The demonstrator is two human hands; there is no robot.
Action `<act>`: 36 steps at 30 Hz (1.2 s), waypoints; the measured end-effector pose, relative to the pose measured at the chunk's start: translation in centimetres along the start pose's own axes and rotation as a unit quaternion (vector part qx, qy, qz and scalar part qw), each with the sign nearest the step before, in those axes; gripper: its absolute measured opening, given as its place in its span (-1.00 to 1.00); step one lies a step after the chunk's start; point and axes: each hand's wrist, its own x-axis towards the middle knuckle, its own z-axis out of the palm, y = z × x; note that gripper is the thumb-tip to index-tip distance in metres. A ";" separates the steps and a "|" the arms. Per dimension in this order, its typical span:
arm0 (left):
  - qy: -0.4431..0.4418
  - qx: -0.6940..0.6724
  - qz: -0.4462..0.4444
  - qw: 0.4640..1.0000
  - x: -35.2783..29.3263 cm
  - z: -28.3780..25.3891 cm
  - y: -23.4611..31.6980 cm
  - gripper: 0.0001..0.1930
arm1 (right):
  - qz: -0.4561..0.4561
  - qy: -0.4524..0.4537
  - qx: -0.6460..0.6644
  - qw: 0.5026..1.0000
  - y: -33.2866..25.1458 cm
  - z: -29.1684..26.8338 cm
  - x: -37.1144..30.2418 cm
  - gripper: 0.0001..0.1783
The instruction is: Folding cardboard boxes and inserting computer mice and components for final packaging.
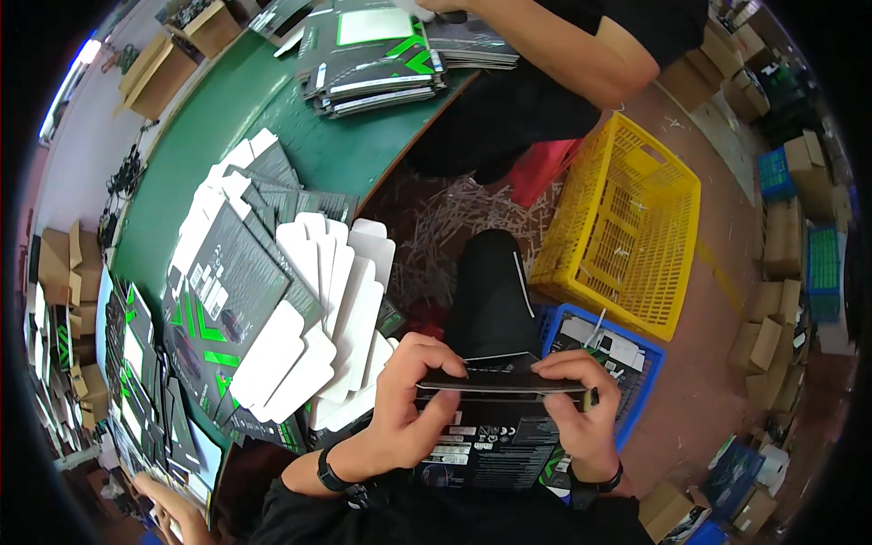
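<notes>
In front of my body is a black printed cardboard box [495, 436], with small white print on its near face. My left hand [404, 409] grips the left end of its top edge, thumb below and fingers above. At the right end, my right hand [586, 413] pinches the same edge between thumb and fingers. A flap bends up between the two hands. Left of my left hand, a fanned pile of black-and-green flattened boxes [241, 282] with white flaps [350, 318] lies on the green table [309, 136].
A blue crate [649, 372] holding boxes stands by my right hand, with a yellow crate [686, 245] beyond. Another person's arm [554, 45] reaches over stacked boxes [372, 68]. Someone's hand [168, 504] is lower left, near more boxes [150, 381]. Paper strips [454, 222] litter the floor.
</notes>
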 end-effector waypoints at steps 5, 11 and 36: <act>-0.035 -0.027 0.063 0.997 -0.5 -0.7 -0.2 -0.78 | -0.071 -0.037 0.027 0.996 -0.5 0.0 0.2 -0.59; 0.024 -0.038 0.047 0.998 -1.0 -0.1 0.3 -0.83 | -0.039 -0.003 0.006 0.999 -0.9 1.1 0.0 -0.74; -0.022 0.015 0.181 0.983 -1.3 -1.7 -1.9 -0.74 | -0.035 0.052 0.127 0.990 0.1 2.5 -0.7 -0.73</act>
